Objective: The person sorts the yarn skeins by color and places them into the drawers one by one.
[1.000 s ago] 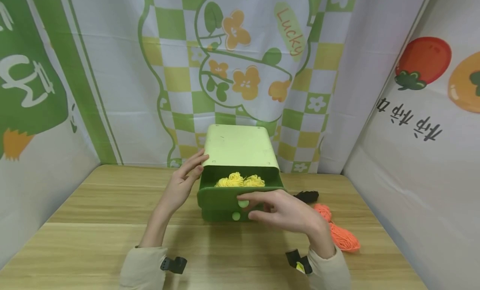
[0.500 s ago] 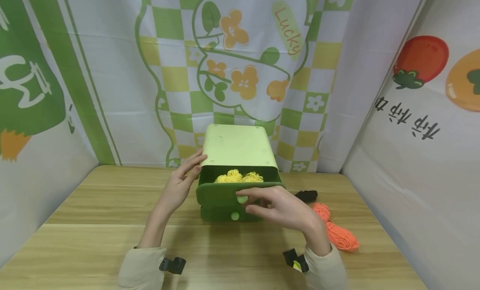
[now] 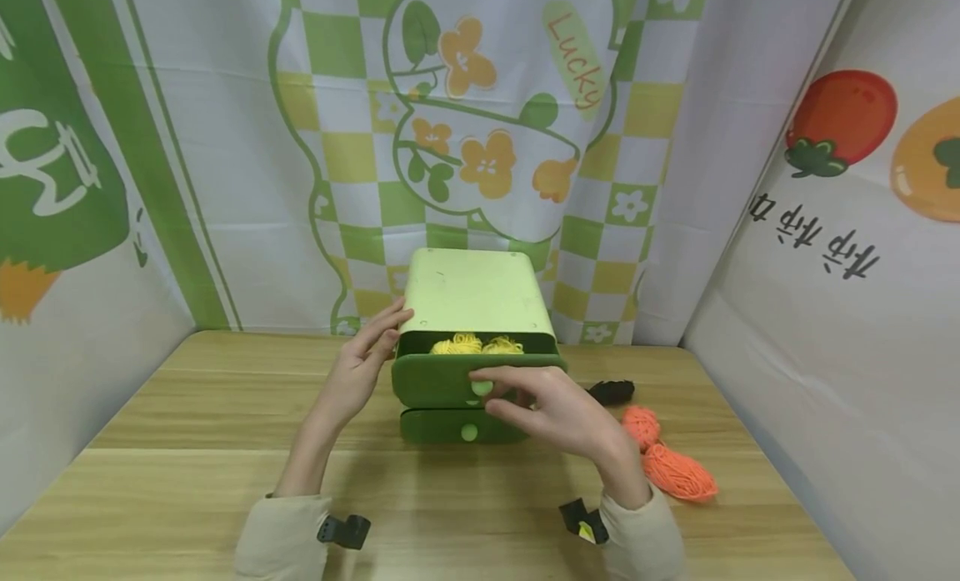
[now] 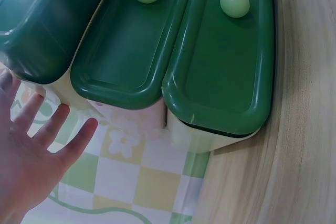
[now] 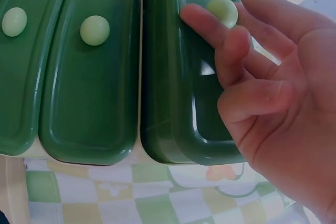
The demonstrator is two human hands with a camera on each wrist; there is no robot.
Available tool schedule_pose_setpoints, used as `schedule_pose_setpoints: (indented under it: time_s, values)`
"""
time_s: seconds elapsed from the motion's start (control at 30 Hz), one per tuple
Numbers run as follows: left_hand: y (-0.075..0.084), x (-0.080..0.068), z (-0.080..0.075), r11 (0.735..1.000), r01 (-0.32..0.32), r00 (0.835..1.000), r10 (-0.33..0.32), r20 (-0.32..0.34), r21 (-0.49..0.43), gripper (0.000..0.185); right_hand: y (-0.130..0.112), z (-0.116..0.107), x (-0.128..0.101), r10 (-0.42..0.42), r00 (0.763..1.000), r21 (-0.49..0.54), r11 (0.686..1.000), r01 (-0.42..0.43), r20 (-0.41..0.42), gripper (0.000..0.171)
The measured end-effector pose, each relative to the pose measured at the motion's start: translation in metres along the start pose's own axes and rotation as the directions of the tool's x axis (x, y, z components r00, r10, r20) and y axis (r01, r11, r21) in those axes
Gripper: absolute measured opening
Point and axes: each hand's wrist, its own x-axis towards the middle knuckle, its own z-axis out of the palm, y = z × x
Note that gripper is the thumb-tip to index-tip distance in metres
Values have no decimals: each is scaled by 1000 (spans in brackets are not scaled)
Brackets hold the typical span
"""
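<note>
A small cabinet with a pale green top stands on the table. Its dark green upper drawer sticks out partway, with yellow yarn showing inside. My right hand is at this drawer's front, fingers bent around the round pale green knob; one fingertip lies against the drawer face. Resting against the cabinet's left side, near the top front corner, is my left hand, its fingers spread in the left wrist view. Two lower drawers with knobs are pushed in, including the bottom drawer.
Orange yarn in two bundles lies on the table right of the cabinet. A black item sits behind it, partly hidden by my right hand. A printed curtain hangs close behind the cabinet.
The upper drawer has slid inward with my right hand at its knob, so less yellow yarn shows. My left hand has stayed against the cabinet's side.
</note>
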Motion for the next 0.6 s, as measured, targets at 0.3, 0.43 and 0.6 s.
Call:
schedule_pose_setpoints:
  time_s: [0.3, 0.43, 0.6]
  values:
    - [0, -1, -1, 1000, -13, 1000, 13, 7, 11, 41, 6, 7, 6, 14, 997, -34, 999, -17, -70, 39]
    - [1, -3, -1, 1000, -22, 1000, 22, 19, -1, 40, 8, 10, 8, 22, 995, -26, 999, -24, -93, 41]
    - [0, -3, -2, 1000, -26, 999, 25, 24, 12, 39, 8, 13, 10, 31, 993, -14, 999, -33, -110, 43]
